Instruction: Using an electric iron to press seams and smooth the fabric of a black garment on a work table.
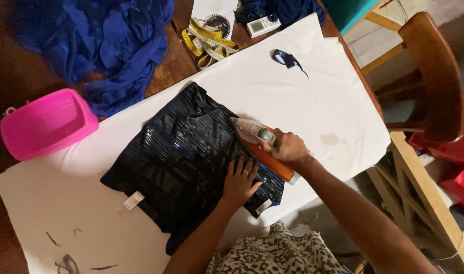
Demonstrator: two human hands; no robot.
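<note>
Black shiny fabric (181, 157) lies mid-cloth on the white sheet (318, 96), pinned flat near its right edge by the left hand (238, 180) with fingers spread, so the right hand (287, 148), fist closed round the handle, can run the iron (257, 142) along it.

Pink plastic tub (46, 123) sitting at 9 o'clock on the dark wooden desk (173, 66). Heap of crumpled blue fabric (107, 43) up at 11. Yellow tape measure (206, 43) coiled at 12, right beside a round pin wheel (217, 21) on a white card, with a small white gadget (263, 25) next to that. Scrap of blue ribbon (286, 59) at 1, lying on the white sheet (318, 101). Wooden chair (432, 76) over at 3. Few dark thread bits (67, 264) down at 7.
</note>
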